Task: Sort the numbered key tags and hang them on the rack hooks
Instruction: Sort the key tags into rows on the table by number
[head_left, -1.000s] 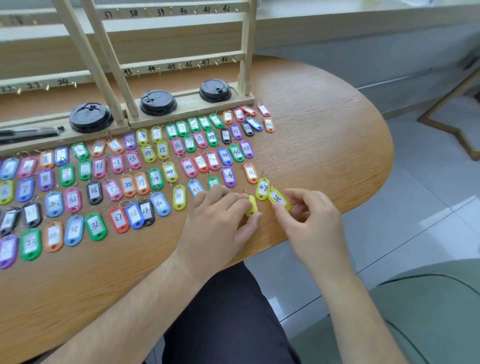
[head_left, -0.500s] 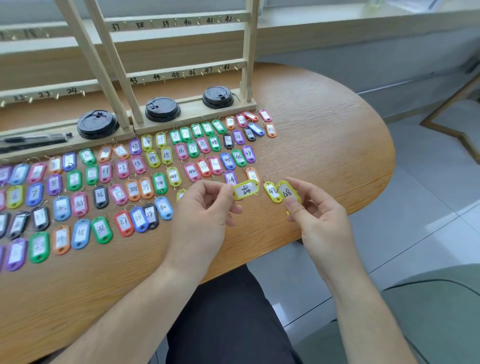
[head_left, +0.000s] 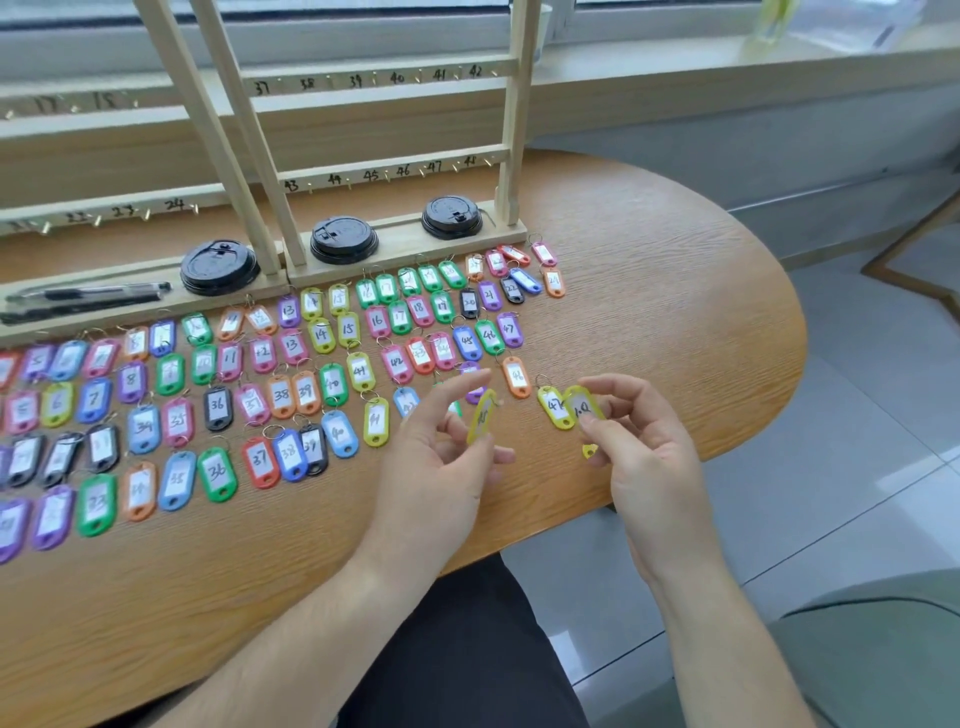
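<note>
On my left hand (head_left: 441, 467), fingers clamp a yellow tag (head_left: 482, 415); at its 3 o'clock, my right hand (head_left: 644, 457) fingers pinch tag 48 (head_left: 584, 406) over the counter (head_left: 675, 312).

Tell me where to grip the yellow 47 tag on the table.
Probably the ring end, pinched from above: the yellow 47 tag lies flat, ring pointing away, while the right hand and its held tag crowd its near right edge.

The left hand (head_left: 439, 467) has tipped its yellow tag (head_left: 482, 415) upright, seemingly edge-on.
</note>
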